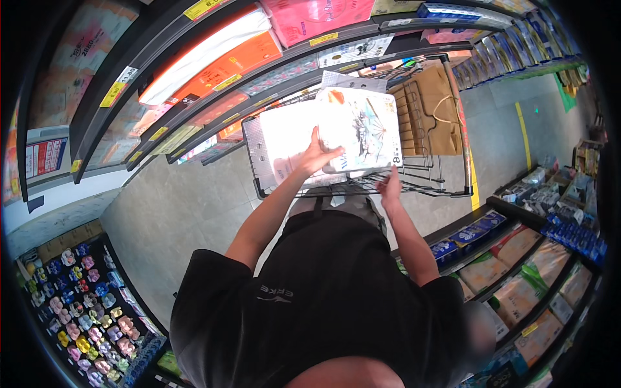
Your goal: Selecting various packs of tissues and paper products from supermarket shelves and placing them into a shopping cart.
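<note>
Over a black wire shopping cart (446,193), I hold a white tissue pack (369,132) printed with a fan and dark brush-like drawing. My left hand (318,155) grips its lower left side, with one finger pointing up and the others lying across the front. At the lower right corner is my right hand (389,187), its fingers curled against the pack's edge and partly hidden. Another white pack (284,139), overexposed by bright light, lies in the cart to the left. A brown paper bag (436,107) with a handle stands at the cart's right end.
Shelves of packaged paper goods, including an orange pack (226,61) and a pink pack (317,16), run along the far side. A rack of colourful small items (90,317) stands lower left. More stocked shelves (517,291) are lower right. Grey floor (162,207) surrounds the cart.
</note>
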`<state>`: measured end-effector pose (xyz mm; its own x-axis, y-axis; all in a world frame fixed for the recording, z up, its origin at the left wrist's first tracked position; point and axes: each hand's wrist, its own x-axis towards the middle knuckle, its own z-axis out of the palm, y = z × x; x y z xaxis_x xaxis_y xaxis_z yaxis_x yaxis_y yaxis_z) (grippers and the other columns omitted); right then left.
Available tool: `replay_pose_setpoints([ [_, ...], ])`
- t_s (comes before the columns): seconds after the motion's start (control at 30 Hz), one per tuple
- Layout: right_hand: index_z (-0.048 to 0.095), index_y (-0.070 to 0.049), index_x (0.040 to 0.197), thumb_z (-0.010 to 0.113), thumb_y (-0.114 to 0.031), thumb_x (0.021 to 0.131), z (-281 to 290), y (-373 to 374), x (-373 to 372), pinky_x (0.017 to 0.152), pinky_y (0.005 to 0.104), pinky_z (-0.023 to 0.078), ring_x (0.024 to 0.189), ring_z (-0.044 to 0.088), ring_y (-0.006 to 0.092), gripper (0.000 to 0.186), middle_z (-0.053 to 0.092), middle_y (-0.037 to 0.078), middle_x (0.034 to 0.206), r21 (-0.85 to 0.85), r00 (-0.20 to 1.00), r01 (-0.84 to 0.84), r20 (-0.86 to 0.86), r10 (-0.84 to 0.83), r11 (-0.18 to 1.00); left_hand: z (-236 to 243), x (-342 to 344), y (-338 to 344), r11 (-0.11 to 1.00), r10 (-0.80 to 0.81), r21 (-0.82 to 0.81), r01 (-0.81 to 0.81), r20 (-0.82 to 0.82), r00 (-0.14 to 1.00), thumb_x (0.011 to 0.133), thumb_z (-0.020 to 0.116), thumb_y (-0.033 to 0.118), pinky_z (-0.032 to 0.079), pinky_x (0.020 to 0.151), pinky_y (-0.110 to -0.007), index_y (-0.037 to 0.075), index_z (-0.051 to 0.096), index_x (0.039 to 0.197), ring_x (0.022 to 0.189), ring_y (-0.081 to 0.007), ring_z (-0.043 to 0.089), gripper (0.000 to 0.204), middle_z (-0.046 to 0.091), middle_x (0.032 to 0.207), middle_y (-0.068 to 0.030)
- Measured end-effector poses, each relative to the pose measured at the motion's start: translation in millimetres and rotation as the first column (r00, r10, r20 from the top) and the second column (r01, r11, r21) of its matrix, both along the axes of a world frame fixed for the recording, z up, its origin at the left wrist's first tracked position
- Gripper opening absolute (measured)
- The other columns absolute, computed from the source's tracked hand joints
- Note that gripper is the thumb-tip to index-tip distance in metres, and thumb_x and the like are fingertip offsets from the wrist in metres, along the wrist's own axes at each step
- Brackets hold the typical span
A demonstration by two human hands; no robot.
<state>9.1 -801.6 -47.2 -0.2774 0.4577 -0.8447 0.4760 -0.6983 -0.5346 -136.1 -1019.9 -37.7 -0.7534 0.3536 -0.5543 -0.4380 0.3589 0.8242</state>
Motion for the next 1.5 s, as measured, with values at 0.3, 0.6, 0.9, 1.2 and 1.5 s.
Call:
replay_pose_setpoints([
  [0.3, 0.048, 0.01, 0.123, 0.06, -0.044, 0.086, -43.1, 54.4, -39.8, 0.094, 0.0347, 0.039, 0.111, 0.052, 0.0261, 0.067, 0.055, 0.019, 0.121, 0.347, 0.974, -0.212, 0.156, 0.166, 0.914, 13.4, -6.0, 22.1, 0.975, 0.036, 0.214, -0.059, 0.108, 0.993, 0.067, 0.079, 0.007, 0.039, 0.102, -0.036, -0.002, -0.008, 0.145, 0.127, -0.0301, 0.04, 0.117, 0.03, 0.142, -0.026],
  [0.6, 0.047, 0.004, 0.111, 0.071, -0.044, 0.079, 15.5, -22.5, 10.3, 0.07, 0.0294, 0.044, 0.086, 0.052, 0.0164, 0.063, 0.056, 0.011, 0.098, 0.17, 0.942, -0.336, 0.054, 0.332, 0.926, 57.7, -63.2, -33.9, 0.947, -0.159, 0.298, 0.123, 0.099, 0.982, 0.066, 0.072, -0.004, 0.04, 0.099, -0.032, 0.001, 0.025, 0.145, 0.12, -0.0234, 0.048, 0.091, 0.048, 0.133, -0.0175],
  [0.9, 0.051, -0.005, 0.111, 0.06, -0.025, 0.09, 50.7, -66.4, 22.4, 0.085, 0.0288, 0.045, 0.099, 0.052, 0.0155, 0.031, 0.054, 0.005, 0.106, -0.262, 0.966, -0.089, -0.257, 0.019, 0.961, 69.7, -150.7, 18.8, 0.751, -0.568, 0.428, 0.502, 0.031, 0.823, 0.063, 0.063, -0.01, 0.022, 0.112, -0.036, 0.008, 0.034, 0.143, 0.138, -0.0227, 0.026, 0.088, 0.035, 0.146, -0.0099],
  [1.2, 0.045, -0.004, 0.113, 0.06, -0.024, 0.09, 40.8, -78.9, -18.3, 0.099, 0.0305, 0.034, 0.108, 0.048, 0.015, 0.034, 0.052, 0.003, 0.112, -0.276, 0.882, 0.013, -0.45, -0.141, 0.961, 28.1, -221.5, 87.4, 0.627, -0.7, 0.528, 0.573, 0.058, 0.712, 0.066, 0.06, -0.011, 0.033, 0.107, -0.031, 0.004, 0.041, 0.139, 0.131, -0.0211, 0.038, 0.077, 0.042, 0.141, -0.0124],
  [1.5, 0.042, -0.002, 0.129, 0.059, -0.035, 0.089, -7.6, -48.4, -23.5, 0.099, 0.0359, 0.036, 0.116, 0.044, 0.0235, 0.055, 0.043, 0.013, 0.131, -0.165, 0.984, 0.021, -0.173, -0.05, 0.986, -8.3, -157.8, 79.6, 0.923, -0.32, -0.147, 0.356, -0.807, 0.496, 0.072, 0.062, 0.005, 0.041, 0.097, -0.038, 0.003, 0.056, 0.12, 0.113, -0.033, 0.052, 0.049, 0.055, 0.122, -0.0169],
])
